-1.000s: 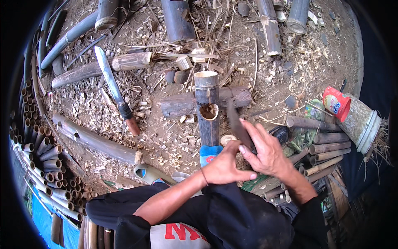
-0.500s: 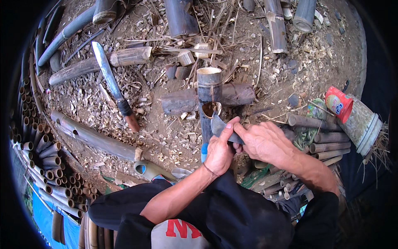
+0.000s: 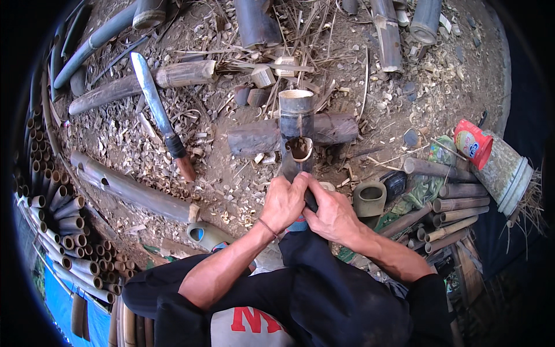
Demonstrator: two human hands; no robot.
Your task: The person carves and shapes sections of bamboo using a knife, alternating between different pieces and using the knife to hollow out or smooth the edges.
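A dark bamboo tube (image 3: 296,124) lies lengthwise in front of me, across a short log (image 3: 254,139). Its pale cut end faces away from me, and an opening (image 3: 301,149) is cut into its upper side. At the near side of that opening rests the grey blade of a knife (image 3: 288,166). My left hand (image 3: 283,203) is closed at the blade, while my right hand (image 3: 330,211) is closed around the knife's near part. The two hands touch, and their fingers hide most of the knife and the near part of the tube.
A long machete (image 3: 155,107) lies on the chip-strewn ground at the left, beside a notched bamboo length (image 3: 139,188). Stacked bamboo tubes (image 3: 69,231) fill the far left. At the right are more bamboo pieces (image 3: 457,205), a tilted bucket (image 3: 506,176) and a red packet (image 3: 473,143).
My right hand has come down and left, beside my left hand. My left hand has shifted slightly left. The knife blade has turned and moved to the left edge of the opening.
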